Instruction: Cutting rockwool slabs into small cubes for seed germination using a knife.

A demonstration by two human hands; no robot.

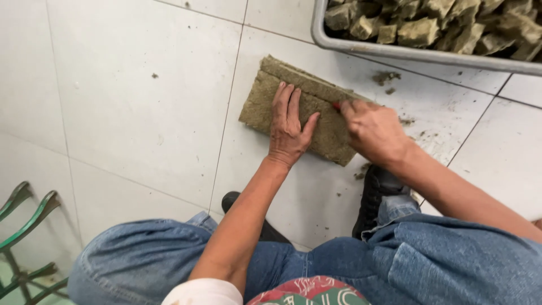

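— So, where does your left hand (288, 127) sit?
— Flat, fingers spread, pressing the brownish fibrous slab (302, 110) on the white tiled floor (141, 113).
— And your right hand (372, 130)?
— Closed on a small red-tipped tool (337, 105) at the slab's far edge, near the grey tray (395, 52) of cut blocks (418, 31).

Olive-brown slab (299, 107), white tiles (141, 113), blue jeans (429, 265), grey tray (395, 52).

I see bright, even light on the white floor tiles (141, 113), only soft shadows beside the fibrous slab (265, 101); detail there looks slightly smeared, edges bowed.
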